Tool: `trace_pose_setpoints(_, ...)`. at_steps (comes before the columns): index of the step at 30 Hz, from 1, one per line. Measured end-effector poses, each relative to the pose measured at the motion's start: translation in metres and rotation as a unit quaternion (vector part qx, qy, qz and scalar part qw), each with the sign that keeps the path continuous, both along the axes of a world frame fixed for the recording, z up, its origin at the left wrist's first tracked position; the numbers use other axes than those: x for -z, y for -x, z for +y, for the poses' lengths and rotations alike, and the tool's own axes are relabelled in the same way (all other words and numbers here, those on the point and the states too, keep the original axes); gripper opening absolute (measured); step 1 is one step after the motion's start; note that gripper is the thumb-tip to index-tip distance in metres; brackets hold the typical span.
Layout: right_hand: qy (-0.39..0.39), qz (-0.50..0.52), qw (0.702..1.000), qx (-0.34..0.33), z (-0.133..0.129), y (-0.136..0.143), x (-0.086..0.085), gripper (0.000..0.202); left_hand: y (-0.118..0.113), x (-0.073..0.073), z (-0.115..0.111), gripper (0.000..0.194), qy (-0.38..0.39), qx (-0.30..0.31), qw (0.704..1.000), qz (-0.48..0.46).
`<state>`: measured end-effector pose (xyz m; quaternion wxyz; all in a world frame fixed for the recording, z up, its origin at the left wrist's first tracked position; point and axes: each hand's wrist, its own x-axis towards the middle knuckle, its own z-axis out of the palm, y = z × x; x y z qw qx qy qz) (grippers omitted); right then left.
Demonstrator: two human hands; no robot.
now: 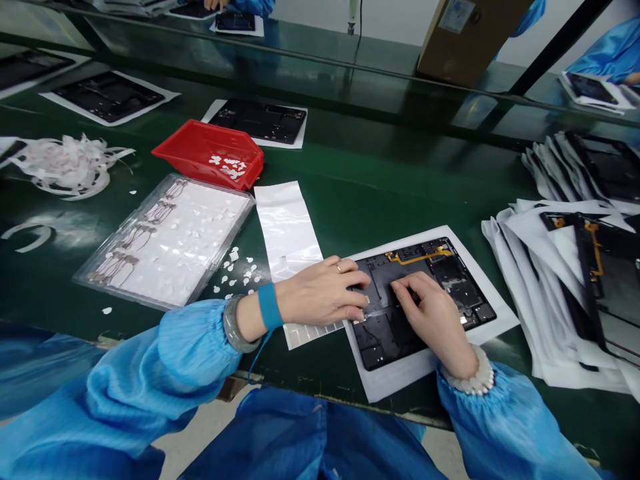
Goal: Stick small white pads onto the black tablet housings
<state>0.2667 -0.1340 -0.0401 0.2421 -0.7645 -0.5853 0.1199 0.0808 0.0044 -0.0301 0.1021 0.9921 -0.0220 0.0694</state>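
Observation:
A black device housing with an orange flex cable lies on a white sheet. My left hand rests over its left edge, fingers curled and pressed together; what they hold, if anything, is hidden. Above the middle of the housing, my right hand is pinched, thumb against forefinger, and anything between them is too small to tell. Partly under my left wrist is a strip of white backing paper. Left of it sits a clear tray with thin brown wired parts and small white pieces.
A red bin holds white bits. Peeled white strips lie at far left. More housings rest on sheets behind. Stacked housings with white sheets stand at right. A cardboard box and other people's blue sleeves are beyond.

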Motion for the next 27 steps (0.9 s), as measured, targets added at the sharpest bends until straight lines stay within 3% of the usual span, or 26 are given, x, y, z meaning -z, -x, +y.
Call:
trace_pose_setpoints(18,-0.005,-0.011,1.000,-0.009,-0.001,-0.002,0.004,0.027,0.003,0.001,0.010,0.031,0.036,-0.032,0.999,0.005)
trace_pose_setpoints(27,-0.001,-0.011,1.000,-0.002,0.000,0.000,0.002,0.026,-0.002,0.000,0.005,0.020,0.042,0.015,0.999,-0.001)
